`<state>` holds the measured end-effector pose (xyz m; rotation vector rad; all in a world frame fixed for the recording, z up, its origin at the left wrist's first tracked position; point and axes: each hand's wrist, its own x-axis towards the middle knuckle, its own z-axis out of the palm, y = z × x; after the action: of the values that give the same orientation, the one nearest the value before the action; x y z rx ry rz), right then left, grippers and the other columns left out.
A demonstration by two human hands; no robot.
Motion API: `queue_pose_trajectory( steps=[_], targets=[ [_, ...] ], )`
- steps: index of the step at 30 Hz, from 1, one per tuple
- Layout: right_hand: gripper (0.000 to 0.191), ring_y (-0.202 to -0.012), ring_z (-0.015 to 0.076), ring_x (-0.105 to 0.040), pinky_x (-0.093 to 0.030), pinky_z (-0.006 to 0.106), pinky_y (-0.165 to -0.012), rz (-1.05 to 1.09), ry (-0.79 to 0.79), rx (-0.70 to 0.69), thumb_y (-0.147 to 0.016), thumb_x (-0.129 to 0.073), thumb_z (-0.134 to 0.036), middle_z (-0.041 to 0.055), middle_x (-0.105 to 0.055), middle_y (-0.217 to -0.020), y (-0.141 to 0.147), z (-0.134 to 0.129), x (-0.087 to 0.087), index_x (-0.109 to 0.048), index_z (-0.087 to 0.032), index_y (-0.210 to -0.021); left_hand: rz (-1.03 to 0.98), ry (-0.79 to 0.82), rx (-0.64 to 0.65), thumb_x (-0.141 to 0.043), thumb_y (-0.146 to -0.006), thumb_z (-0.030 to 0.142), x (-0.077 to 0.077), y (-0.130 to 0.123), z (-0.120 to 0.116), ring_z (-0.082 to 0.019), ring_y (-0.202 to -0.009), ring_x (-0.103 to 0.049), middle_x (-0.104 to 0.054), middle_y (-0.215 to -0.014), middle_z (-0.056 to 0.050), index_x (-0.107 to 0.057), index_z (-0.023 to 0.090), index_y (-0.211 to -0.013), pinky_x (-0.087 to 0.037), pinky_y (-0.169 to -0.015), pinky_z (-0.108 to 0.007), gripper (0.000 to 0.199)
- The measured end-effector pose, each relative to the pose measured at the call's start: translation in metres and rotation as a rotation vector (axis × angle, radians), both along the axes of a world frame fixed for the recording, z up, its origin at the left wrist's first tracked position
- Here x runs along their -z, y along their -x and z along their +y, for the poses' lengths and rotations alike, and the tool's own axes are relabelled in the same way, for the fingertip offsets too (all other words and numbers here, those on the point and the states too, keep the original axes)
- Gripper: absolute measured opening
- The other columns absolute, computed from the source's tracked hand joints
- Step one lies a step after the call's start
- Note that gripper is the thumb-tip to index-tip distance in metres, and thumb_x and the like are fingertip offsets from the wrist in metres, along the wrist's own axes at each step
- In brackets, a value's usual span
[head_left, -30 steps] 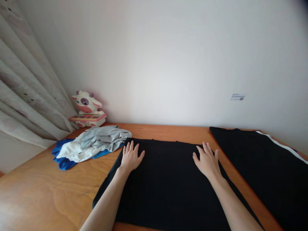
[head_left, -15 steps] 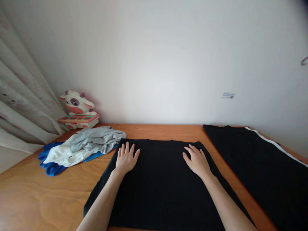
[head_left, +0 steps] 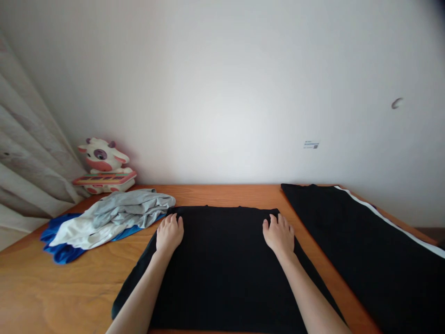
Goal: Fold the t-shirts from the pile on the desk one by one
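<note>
A black garment (head_left: 222,269) lies spread flat on the wooden table in front of me, its far edge running straight across. My left hand (head_left: 169,235) rests on its far left corner, fingers bent a little and the thumb apart from them. On the far right corner lies my right hand (head_left: 280,235), with thumb and fingers apart and the fingertips bent down onto the cloth. Neither hand shows fabric pinched in it. Both forearms cross the garment's sides.
Left of the garment is a heap of grey, white and blue clothes (head_left: 125,213) on the wooden table (head_left: 69,287). Behind it stands a cow-shaped toy keyboard (head_left: 104,167) by a curtain (head_left: 31,153). Black clothing with a white stripe (head_left: 365,255) lies at right. A wall rises behind.
Both hands have shifted outward towards the far corners of the black garment, and their fingers have drawn in from a wider spread. The camera view has turned slightly to the right.
</note>
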<state>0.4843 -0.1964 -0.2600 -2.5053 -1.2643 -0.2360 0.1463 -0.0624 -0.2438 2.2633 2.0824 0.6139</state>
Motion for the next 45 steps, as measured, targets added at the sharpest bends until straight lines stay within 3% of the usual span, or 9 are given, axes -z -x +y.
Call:
queue_pose_trajectory(
  steps=[11,18,25,29,35,37,40,43,45],
  targets=[
    [0.041,-0.118,0.0351,-0.061,-0.047,0.046,-0.093,0.063,0.001,-0.023,-0.101,-0.034,-0.024,0.0191,-0.066,-0.128,0.012,-0.057,-0.018,-0.064,-0.016,-0.128,-0.049,0.024,0.144,-0.042,-0.096,0.043,-0.003,0.005,-0.004,-0.033,-0.122,-0.064,-0.07,-0.128,-0.016,-0.064,0.013,-0.125,-0.049,-0.104,-0.044,0.047],
    [0.028,-0.109,0.0268,-0.07,-0.05,0.032,-0.092,0.274,0.081,-0.146,-0.092,-0.062,-0.026,0.0144,-0.075,-0.112,-0.027,-0.111,-0.036,-0.07,-0.014,-0.116,0.077,0.342,0.597,-0.056,-0.08,0.037,-0.042,0.002,0.028,-0.031,-0.112,-0.07,-0.078,-0.114,-0.008,-0.074,0.023,-0.105,-0.05,-0.103,-0.04,0.034],
    [0.025,-0.093,0.0231,-0.071,-0.051,0.031,-0.082,0.361,0.069,-0.185,-0.097,-0.052,-0.039,0.0113,-0.072,-0.104,-0.049,-0.17,-0.071,-0.068,-0.019,-0.095,0.278,0.121,0.633,-0.062,-0.08,0.031,-0.084,-0.076,0.024,-0.034,-0.116,-0.062,-0.069,-0.113,-0.013,-0.075,0.024,-0.098,-0.048,-0.102,-0.044,0.023],
    [0.032,-0.084,0.0238,-0.071,-0.05,0.031,-0.072,0.6,0.018,-0.275,-0.097,-0.047,-0.048,0.0071,-0.072,-0.087,-0.054,-0.201,-0.086,-0.063,-0.021,-0.088,0.255,0.147,0.602,-0.048,-0.092,0.025,-0.07,-0.118,0.01,-0.031,-0.109,-0.068,-0.069,-0.118,-0.014,-0.068,0.021,-0.11,-0.05,-0.094,-0.041,0.028],
    [0.044,-0.094,0.0282,-0.072,-0.053,0.035,-0.083,0.579,-0.154,-0.2,-0.095,-0.044,-0.06,0.01,-0.076,-0.097,-0.05,-0.237,-0.067,-0.066,-0.024,-0.107,-0.001,0.159,0.552,-0.036,-0.096,0.027,-0.053,-0.169,0.009,-0.03,-0.101,-0.072,-0.076,-0.104,-0.01,-0.061,0.023,-0.108,-0.052,-0.083,-0.036,0.028],
    [0.044,-0.086,0.0261,-0.073,-0.053,0.032,-0.077,0.598,-0.185,-0.21,-0.096,-0.043,-0.063,0.0073,-0.076,-0.089,-0.05,-0.247,-0.07,-0.067,-0.027,-0.104,-0.094,0.124,0.573,-0.035,-0.096,0.029,-0.073,-0.194,0.012,-0.028,-0.092,-0.073,-0.076,-0.095,-0.008,-0.061,0.022,-0.109,-0.053,-0.084,-0.035,0.03],
    [0.048,-0.088,0.0253,-0.073,-0.055,0.029,-0.074,0.628,-0.266,-0.138,-0.093,-0.046,-0.069,0.0062,-0.077,-0.091,-0.061,-0.259,-0.1,-0.069,-0.029,-0.106,-0.171,0.09,0.644,-0.035,-0.095,0.032,-0.129,-0.251,0.013,-0.025,-0.074,-0.073,-0.073,-0.078,-0.003,-0.061,0.019,-0.117,-0.055,-0.082,-0.035,0.036],
    [0.057,-0.099,0.0292,-0.072,-0.057,0.034,-0.078,0.639,-0.331,-0.03,-0.088,-0.048,-0.074,0.0087,-0.078,-0.104,-0.1,-0.264,-0.145,-0.07,-0.026,-0.109,-0.216,-0.034,0.719,-0.04,-0.096,0.027,-0.195,-0.335,0.004,-0.025,-0.082,-0.073,-0.071,-0.072,-0.003,-0.063,0.016,-0.12,-0.054,-0.089,-0.036,0.035],
    [0.053,-0.104,0.0285,-0.071,-0.056,0.035,-0.085,0.673,-0.295,-0.025,-0.089,-0.052,-0.069,0.0086,-0.077,-0.109,-0.142,-0.266,-0.166,-0.071,-0.023,-0.108,-0.262,-0.049,0.743,-0.04,-0.097,0.021,-0.227,-0.397,-0.012,-0.025,-0.093,-0.074,-0.075,-0.092,-0.009,-0.059,0.013,-0.127,-0.052,-0.095,-0.037,0.037]
  ],
)
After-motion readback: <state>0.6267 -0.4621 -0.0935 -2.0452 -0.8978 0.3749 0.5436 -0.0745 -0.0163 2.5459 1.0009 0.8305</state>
